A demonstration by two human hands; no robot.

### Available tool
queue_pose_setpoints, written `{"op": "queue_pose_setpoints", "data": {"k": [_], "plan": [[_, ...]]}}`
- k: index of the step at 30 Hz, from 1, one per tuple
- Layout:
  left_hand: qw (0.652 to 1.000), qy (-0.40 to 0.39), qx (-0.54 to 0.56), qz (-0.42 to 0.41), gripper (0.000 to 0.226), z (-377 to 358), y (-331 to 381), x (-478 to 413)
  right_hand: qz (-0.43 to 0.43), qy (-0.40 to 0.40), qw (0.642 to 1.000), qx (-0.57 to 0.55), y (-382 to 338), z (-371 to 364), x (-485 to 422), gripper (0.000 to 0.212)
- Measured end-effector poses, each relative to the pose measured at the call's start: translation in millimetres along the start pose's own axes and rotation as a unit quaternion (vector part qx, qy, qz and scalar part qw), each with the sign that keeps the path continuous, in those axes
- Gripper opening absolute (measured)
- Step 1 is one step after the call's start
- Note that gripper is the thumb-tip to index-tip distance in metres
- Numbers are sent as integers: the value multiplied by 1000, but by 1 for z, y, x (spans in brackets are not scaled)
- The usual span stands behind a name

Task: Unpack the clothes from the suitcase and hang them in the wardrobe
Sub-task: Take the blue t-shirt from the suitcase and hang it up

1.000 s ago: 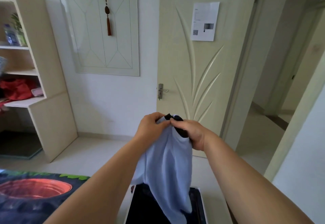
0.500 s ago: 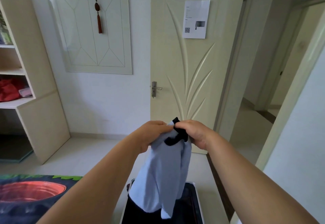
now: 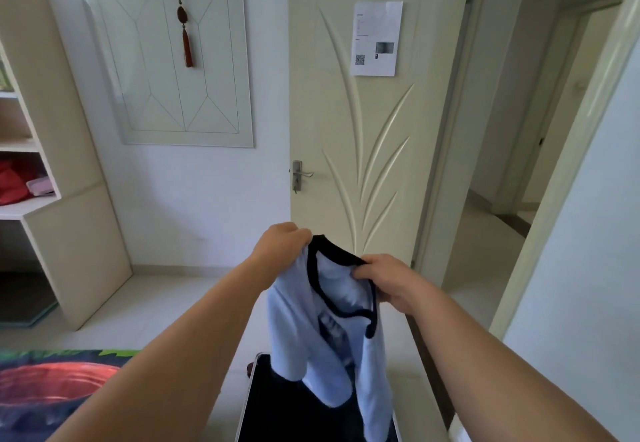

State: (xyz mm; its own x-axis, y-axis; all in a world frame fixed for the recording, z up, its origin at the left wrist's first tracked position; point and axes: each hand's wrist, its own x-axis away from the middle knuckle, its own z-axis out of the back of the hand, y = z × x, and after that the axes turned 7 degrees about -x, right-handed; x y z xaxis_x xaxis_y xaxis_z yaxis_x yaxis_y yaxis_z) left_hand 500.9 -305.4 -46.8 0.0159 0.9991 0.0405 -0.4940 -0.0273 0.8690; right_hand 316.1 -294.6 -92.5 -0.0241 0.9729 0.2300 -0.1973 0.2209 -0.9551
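Observation:
A light blue T-shirt with a black collar hangs in front of me above the open suitcase, whose dark inside shows at the bottom middle. My left hand grips the shirt at the collar's left side. My right hand pinches the collar's right side, so the neck opening is spread between both hands. The shirt's lower part dangles over the suitcase. No wardrobe or hanger is in view.
A cream door with a paper sheet stands straight ahead, and an open doorway lies to its right. A shelf unit holding red cloth stands at the left. A colourful bedspread fills the lower left corner.
My hands have moved apart, opening the black collar that was bunched between them. The shirt has unfolded and hangs longer. My view has shifted slightly to the right.

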Motion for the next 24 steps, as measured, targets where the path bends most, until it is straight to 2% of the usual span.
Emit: {"op": "queue_pose_setpoints", "data": {"k": [2, 4, 5, 7, 9, 11, 12, 13, 15, 17, 19, 22, 24], "plan": [[998, -32, -46, -18, 20, -8, -3, 2, 38, -5, 999, -14, -8, -1, -2, 13], [994, -93, -54, -18, 43, -20, -1, 8, 61, -10, 998, -6, -19, -6, 0, 16], [990, -123, -61, -27, 47, -26, -1, 11, 63, -6, 998, -1, -24, -7, 1, 17], [986, -149, -58, -52, 36, -35, -2, 10, 61, 18, 998, -2, -27, -5, 4, 11], [978, -114, -155, -84, 18, -39, -3, 7, 65, 59, 996, 10, -24, 2, 9, 4], [932, -52, -337, -123, 21, -45, -1, 3, 68, 90, 992, 54, -16, 8, 13, 7], [911, -20, -388, -139, 24, -49, 2, 3, 68, 95, 991, 66, -13, 11, 15, 5], [908, 3, -394, -143, 27, -55, 4, 2, 69, 97, 990, 72, -11, 12, 19, 6], [944, -16, -305, -126, 27, -70, 10, 1, 68, 114, 988, 84, -7, 20, 29, 10], [978, -98, -156, -99, 23, -86, 16, 4, 57, 151, 982, 96, -3, 31, 45, 14], [977, -154, -106, -101, 20, -102, 21, 13, 50, 190, 976, 91, 1, 43, 65, 15], [955, -201, -142, -168, 27, -124, 34, 30, 26, 265, 961, 71, 11, 63, 99, 18], [942, -262, -103, -181, 28, -139, 48, 47, 10, 304, 951, 61, 18, 75, 127, 27]]}}
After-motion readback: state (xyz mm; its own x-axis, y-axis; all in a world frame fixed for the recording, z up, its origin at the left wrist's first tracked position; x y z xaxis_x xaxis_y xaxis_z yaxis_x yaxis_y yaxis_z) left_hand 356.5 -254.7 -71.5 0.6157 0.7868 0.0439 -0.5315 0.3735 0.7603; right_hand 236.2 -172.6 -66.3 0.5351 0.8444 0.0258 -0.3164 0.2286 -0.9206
